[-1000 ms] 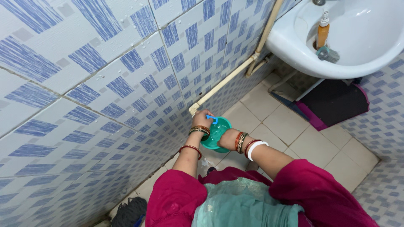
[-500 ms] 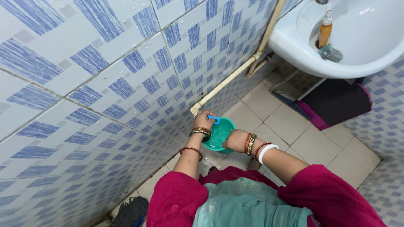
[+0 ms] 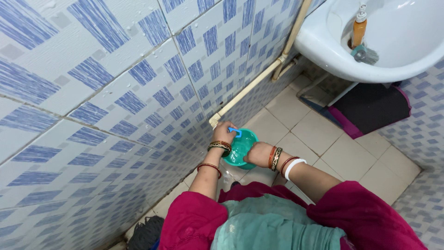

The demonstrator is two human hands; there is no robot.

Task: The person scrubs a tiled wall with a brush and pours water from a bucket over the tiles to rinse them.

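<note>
Green plastic bowl (image 3: pixel 240 147) sits at the centre of the head view, low above the tiled floor (image 3: pixel 319 139), under a blue tap handle (image 3: pixel 235 132) at the end of a cream pipe (image 3: pixel 252 85). Left hand (image 3: pixel 223 133) rests at the bowl's left rim, fingers wrapped on the tap handle. Right hand (image 3: pixel 258 152) grips the right rim, fingers curled over the edge. Both forearms reach forward, bangled wrists bent downward. A white basin (image 3: pixel 323 46) fills the upper right.
</note>
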